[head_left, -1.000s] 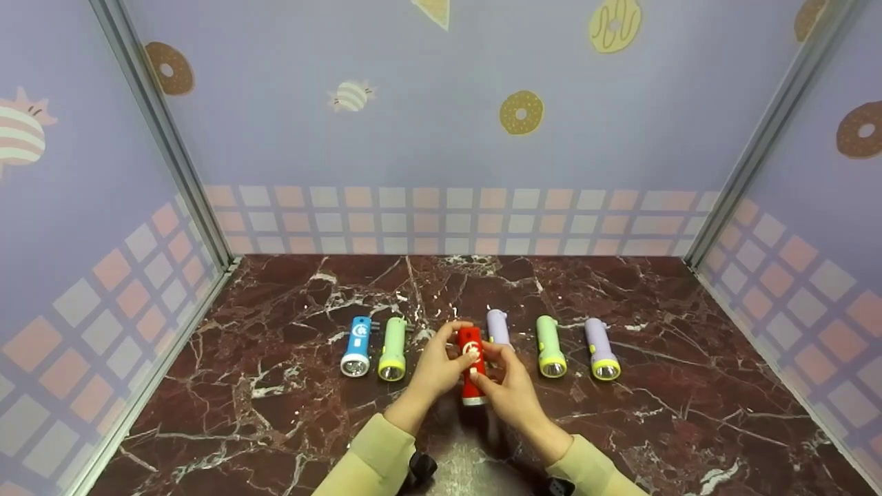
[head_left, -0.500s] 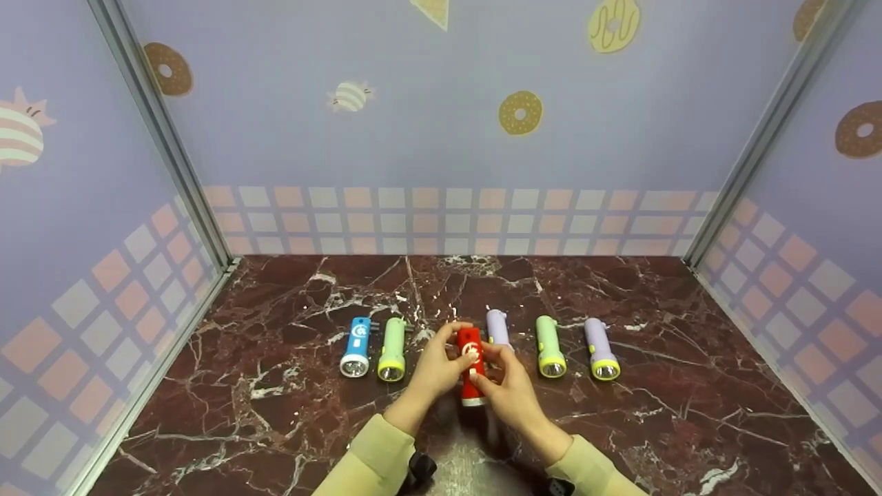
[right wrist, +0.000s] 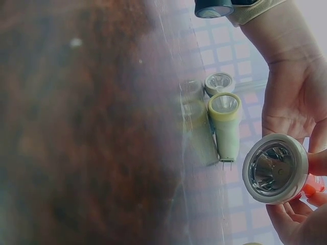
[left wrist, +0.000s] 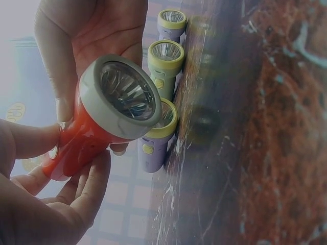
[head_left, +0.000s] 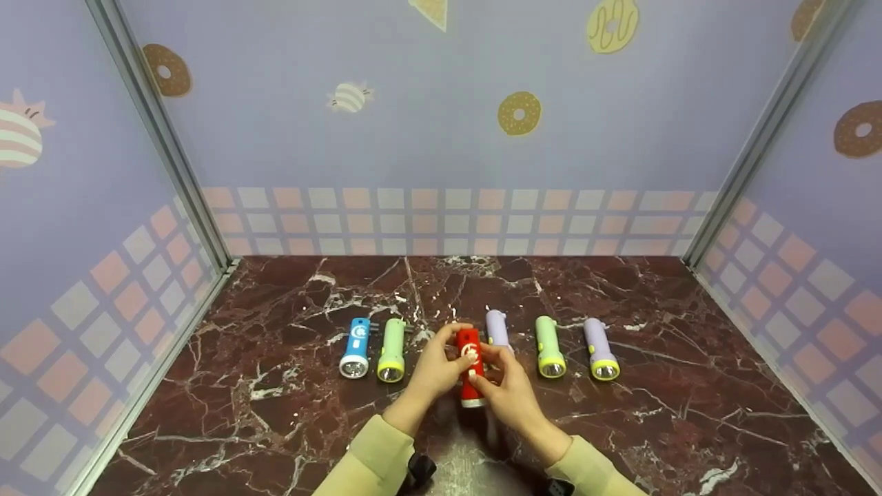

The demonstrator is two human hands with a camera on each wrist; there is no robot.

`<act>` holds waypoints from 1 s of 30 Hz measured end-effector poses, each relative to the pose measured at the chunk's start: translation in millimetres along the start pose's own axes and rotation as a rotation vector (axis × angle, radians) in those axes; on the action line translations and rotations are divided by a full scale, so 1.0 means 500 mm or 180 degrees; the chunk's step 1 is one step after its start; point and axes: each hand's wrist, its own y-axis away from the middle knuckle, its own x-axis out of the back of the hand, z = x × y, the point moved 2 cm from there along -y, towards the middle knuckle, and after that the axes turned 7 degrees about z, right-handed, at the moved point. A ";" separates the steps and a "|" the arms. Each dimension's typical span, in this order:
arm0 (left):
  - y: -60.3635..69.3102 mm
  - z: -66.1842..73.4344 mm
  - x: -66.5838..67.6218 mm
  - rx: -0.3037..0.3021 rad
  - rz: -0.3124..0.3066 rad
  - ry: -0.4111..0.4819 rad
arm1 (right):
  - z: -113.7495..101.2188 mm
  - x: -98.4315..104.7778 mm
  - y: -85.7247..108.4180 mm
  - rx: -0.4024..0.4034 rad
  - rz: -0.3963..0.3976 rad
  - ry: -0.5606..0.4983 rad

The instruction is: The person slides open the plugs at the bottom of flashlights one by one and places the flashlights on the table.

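A red flashlight (head_left: pixel 470 394) with a white rim is held off the table between both hands, lens end toward me. The left hand (head_left: pixel 435 365) grips its upper body, thumb over the white logo. The right hand (head_left: pixel 513 394) pinches it from the other side, thumb tip beside the white switch. The flashlight's lens (left wrist: pixel 127 91) shows a reflector and no clear glow in the left wrist view. In the right wrist view the lens (right wrist: pixel 274 169) looks likewise, with most of the red body hidden behind it.
On the marble table (head_left: pixel 275 434) lie a blue flashlight (head_left: pixel 357 337) and a green one (head_left: pixel 393 341) to the left. To the right are a purple flashlight (head_left: pixel 496 325), partly hidden by the right hand, another green one (head_left: pixel 548 337) and another purple one (head_left: pixel 598 339). Patterned panels stand around.
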 end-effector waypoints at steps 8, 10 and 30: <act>-0.001 -0.003 0.001 -0.0017 -0.0007 -0.0026 | 0.000 -0.001 0.000 0.0026 -0.0012 0.0014; 0.000 -0.002 0.001 -0.0010 -0.0012 -0.0023 | -0.001 -0.001 0.000 0.0003 0.0001 0.0012; -0.001 0.001 0.003 0.0064 -0.0053 0.0019 | -0.002 -0.002 0.002 -0.0044 -0.0020 -0.0026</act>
